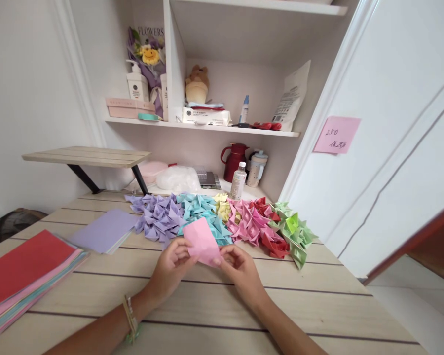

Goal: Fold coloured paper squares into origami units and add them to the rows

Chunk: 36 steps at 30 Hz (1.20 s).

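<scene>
A small pink sheet of paper (202, 240) is held up between both hands, above the slatted table. My left hand (174, 261) pinches its left side, thumb on the near face. At the lower right corner my right hand (240, 270) grips the sheet between thumb and fingers. Just beyond the sheet lie folded paper pieces grouped by colour: purple ones (159, 217), blue ones (198, 204), yellow ones (223, 208), pink ones (247, 221), red ones (276, 245) and green ones (296, 231). The sheet hides part of the blue group.
To the left are a stack of coloured paper topped with red (25, 268) and a smaller purple stack (103, 229). A raised wooden stand (87, 155) is at the back left. A bottle (239, 181), a dark red jug (234, 162) and shelves (207, 125) stand behind the folded pieces.
</scene>
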Motion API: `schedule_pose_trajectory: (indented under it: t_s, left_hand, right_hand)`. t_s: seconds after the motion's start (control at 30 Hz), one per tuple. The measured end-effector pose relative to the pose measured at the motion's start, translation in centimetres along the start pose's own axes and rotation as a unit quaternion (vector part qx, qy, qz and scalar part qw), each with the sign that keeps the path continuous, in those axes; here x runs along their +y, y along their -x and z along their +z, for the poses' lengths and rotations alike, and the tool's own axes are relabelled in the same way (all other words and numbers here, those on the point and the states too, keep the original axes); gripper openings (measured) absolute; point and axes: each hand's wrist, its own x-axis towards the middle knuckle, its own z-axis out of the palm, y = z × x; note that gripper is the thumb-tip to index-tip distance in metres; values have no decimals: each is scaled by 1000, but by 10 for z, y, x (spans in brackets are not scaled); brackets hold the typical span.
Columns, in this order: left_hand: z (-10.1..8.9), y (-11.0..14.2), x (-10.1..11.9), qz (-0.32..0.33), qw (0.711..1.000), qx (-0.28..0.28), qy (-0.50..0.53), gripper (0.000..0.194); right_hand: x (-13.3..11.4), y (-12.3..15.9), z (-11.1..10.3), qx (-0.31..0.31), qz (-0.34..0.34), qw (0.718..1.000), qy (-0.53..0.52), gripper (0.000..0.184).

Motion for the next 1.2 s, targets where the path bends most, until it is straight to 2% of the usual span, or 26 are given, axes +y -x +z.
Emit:
schedule_pose_trajectory:
  t_s: [0.1,0.17,0.2,0.3,0.37,0.43,0.47,0.53,0.63,0.73,0.83,0.9,1.07,1.2]
  left_hand:
    - [1,-1,0,-9,999,-14,35,50]
    - [0,-2,0,-21,999,-11,32,60]
    - [0,-3,0,-27,999,-12,19,59]
    - [-1,-3,0,-64,996,-50,-44,30]
    - [-1,-2,1,-83,992,-79,-60,28]
    - [0,-1,2,-77,992,-82,-51,29]
    - [0,0,3,-65,994,-74,-49,28]
    - [-2,0,3,-34,996,-50,-63,26]
    - [-5,-1,2,13,992,-2,-129,24]
    - [-6,0,1,30,986,-2,-161,26]
    - [-5,1,0,3,994,-29,-108,37]
    - [-5,1,1,-10,996,-19,-88,37]
    - [-4,-3,0,-27,996,52,-74,18]
    - [-2,-5,-1,-36,998,53,-28,19]
  right_hand:
    - [6,0,5,13,28,998,-58,36]
    - [7,0,6,6,36,998,-56,42]
    - [7,0,6,-4,37,998,-40,39]
    - [6,0,2,-19,24,999,30,21]
    - [3,0,0,-4,-4,996,89,16]
    - [-2,1,-3,7,-20,989,150,12]
    - [-4,2,-4,0,-19,985,170,12]
    - [-11,3,-5,-32,-3,983,181,24]
    - [-18,5,-4,-71,0,985,155,38]
    - [-17,5,-3,-51,-18,990,129,28]
    - [-11,1,-4,-32,0,996,78,13]
    - [-6,-1,-6,-30,25,999,32,16]
    - [-3,-3,-6,-33,57,997,-35,26]
    - [-5,-2,-2,-32,52,996,-60,28]
